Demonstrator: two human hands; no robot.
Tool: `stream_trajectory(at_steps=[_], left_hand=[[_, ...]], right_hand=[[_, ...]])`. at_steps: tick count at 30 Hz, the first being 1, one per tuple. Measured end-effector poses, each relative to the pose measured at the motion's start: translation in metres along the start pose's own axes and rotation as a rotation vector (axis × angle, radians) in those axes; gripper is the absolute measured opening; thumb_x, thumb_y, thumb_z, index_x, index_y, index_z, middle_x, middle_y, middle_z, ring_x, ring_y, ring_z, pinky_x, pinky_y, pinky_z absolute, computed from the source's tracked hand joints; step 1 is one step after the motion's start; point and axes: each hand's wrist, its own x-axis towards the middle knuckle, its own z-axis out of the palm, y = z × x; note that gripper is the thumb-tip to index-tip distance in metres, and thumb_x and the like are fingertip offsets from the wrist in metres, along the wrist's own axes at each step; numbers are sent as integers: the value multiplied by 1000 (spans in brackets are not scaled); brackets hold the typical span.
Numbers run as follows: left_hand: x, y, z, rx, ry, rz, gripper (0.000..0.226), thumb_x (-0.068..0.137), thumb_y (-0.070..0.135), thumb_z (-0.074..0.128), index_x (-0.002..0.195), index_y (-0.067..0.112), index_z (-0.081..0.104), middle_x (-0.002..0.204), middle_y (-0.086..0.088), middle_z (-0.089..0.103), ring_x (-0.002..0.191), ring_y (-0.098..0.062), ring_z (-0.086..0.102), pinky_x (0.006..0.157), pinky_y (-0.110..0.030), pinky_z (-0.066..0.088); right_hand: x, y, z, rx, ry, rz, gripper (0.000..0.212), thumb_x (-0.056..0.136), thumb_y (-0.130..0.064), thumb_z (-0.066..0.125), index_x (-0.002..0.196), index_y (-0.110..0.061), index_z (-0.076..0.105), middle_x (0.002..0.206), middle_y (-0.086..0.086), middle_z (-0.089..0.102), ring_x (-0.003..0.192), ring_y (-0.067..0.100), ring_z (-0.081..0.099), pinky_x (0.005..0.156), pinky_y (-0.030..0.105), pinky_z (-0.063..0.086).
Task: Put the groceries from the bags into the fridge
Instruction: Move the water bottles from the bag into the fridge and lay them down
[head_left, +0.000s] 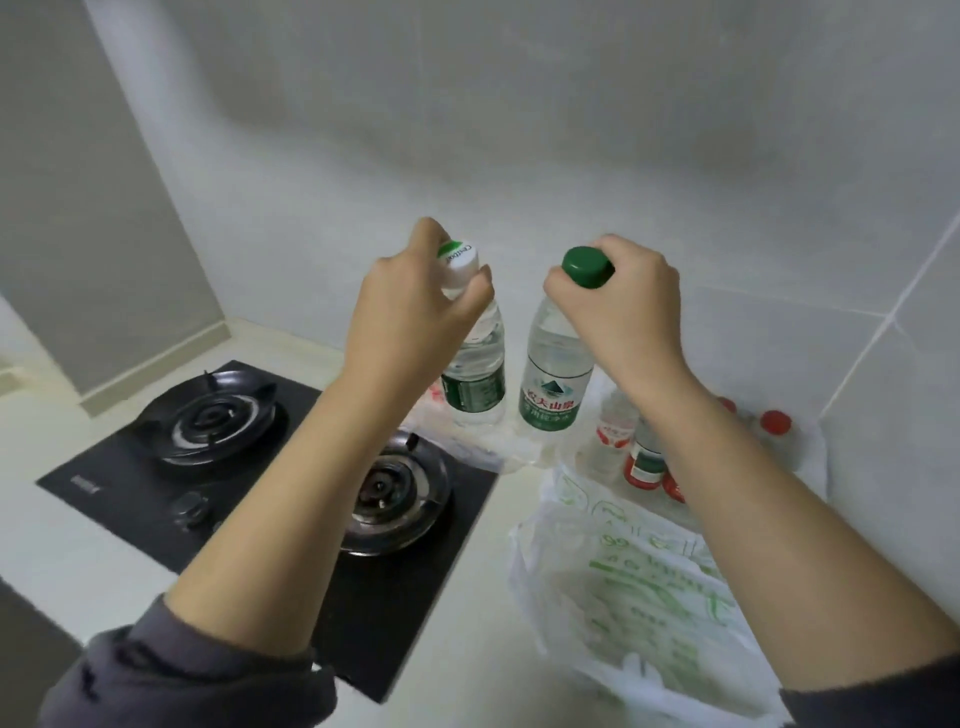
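The left hand (415, 306) is gripping the white-capped bottle (475, 374) at the neck, with its fingers curled round just below the cap. The right hand (623, 306) is gripping the green-capped bottle (553, 384) the same way. Both bottles are being held upright, side by side, over the counter (52, 545), between the gas hob (156, 467) and the red-capped bottles (644, 462). A printed plastic bag (649, 582) is lying nearer the person.

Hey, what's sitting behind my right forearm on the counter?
Small clear plastic bottles with red caps and red labels stand there, near the tiled wall. The right forearm covers part of the group, so their number cannot be told.
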Motion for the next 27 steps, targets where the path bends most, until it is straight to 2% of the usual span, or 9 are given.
stream_trajectory(at_steps=[3, 5, 8, 12, 17, 22, 27], left_hand=[[-40, -23, -35, 73, -21, -68, 23, 90, 35, 58, 95, 16, 45, 66, 15, 51, 59, -6, 52, 47, -21, 32], [-76, -45, -52, 91, -44, -137, 22, 89, 34, 60, 93, 18, 45, 65, 14, 53, 59, -3, 53, 49, -23, 35], [-136, -81, -68, 121, -130, -297, 23, 89, 36, 61, 93, 18, 47, 67, 10, 58, 62, -7, 57, 53, -28, 42], [-212, -121, -75, 180, -229, -459, 26, 89, 39, 62, 88, 18, 46, 61, 6, 57, 58, -14, 56, 50, -32, 41], [-265, -146, -73, 184, -267, -532, 25, 89, 40, 62, 89, 21, 45, 59, 4, 54, 56, -15, 55, 48, -30, 41], [-274, -152, -66, 108, -187, -532, 22, 87, 37, 63, 93, 20, 50, 64, 9, 54, 62, -12, 56, 52, -28, 42], [-289, -148, -52, 4, -88, -521, 21, 82, 35, 68, 91, 23, 54, 57, 15, 49, 56, -4, 49, 51, -15, 36]], right_hand=[[-40, -19, 27, 75, -121, -2, 23, 75, -26, 66, 67, -6, 56, 58, 3, 53, 57, 18, 44, 54, 32, 37], [-73, -24, 46, 101, -195, 29, 20, 75, -25, 68, 68, -9, 58, 57, 0, 52, 56, 16, 44, 55, 31, 36], [-129, -22, 75, 101, -306, 92, 18, 75, -24, 69, 66, -15, 56, 58, -5, 48, 56, 12, 42, 56, 29, 32], [-197, -6, 100, 65, -426, 191, 12, 77, -26, 70, 73, -21, 61, 62, -8, 57, 64, 15, 52, 59, 27, 36], [-247, 10, 114, -21, -378, 209, 13, 76, -22, 73, 73, -14, 63, 66, 0, 62, 65, 23, 54, 59, 29, 38], [-261, 21, 120, -13, -294, 201, 12, 76, -19, 75, 75, -14, 64, 68, -1, 64, 65, 22, 56, 62, 28, 38], [-269, 29, 125, -13, -221, 143, 15, 76, -31, 68, 75, -17, 62, 67, -7, 58, 62, 16, 50, 60, 26, 34]])
